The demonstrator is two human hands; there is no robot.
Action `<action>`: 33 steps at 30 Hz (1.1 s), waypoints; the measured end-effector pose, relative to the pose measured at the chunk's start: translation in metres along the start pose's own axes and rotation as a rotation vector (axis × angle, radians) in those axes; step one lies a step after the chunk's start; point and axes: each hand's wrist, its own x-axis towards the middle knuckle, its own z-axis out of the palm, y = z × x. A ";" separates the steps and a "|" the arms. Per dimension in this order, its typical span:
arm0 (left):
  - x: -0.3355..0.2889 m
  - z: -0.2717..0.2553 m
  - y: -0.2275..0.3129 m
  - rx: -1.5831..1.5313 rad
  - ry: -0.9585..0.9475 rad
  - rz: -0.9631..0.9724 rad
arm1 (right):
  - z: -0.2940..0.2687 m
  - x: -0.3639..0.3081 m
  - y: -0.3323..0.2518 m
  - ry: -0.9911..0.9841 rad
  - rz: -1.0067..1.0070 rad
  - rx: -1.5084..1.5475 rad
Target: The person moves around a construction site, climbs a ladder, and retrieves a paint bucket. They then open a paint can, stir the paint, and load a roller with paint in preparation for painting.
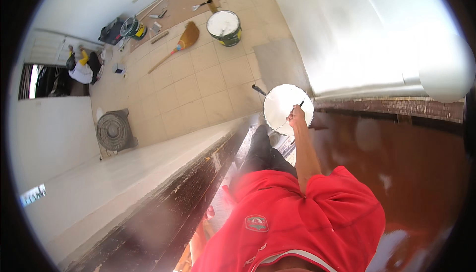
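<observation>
Red shirt nearest. Right hand ahead, fingers closed round slim handle across white-filled bucket, just past dark trousers. Left hand's fingers: cannot tell. Slipping grip could tip bucket, spilling contents.

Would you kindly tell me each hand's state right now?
Left hand: cannot be told; not clearly visible.
Right hand: closed, holding a thin handle over the white bucket.

Looking smooth inside the white bucket. Showing soft, dull cloth on the red shirt, and rough, chipped wood along the dark beam. Shining on the white wall.
</observation>
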 end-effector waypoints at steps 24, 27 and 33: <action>0.000 -0.013 0.100 0.320 -0.441 -0.973 | 0.345 0.048 0.054 -0.591 0.149 -1.222; 0.003 -0.016 0.122 0.385 -0.498 -1.147 | 0.377 0.057 0.080 -0.507 0.214 -1.102; 0.020 0.012 0.184 0.538 -0.653 -1.558 | 0.464 0.099 0.133 -0.436 0.267 -1.163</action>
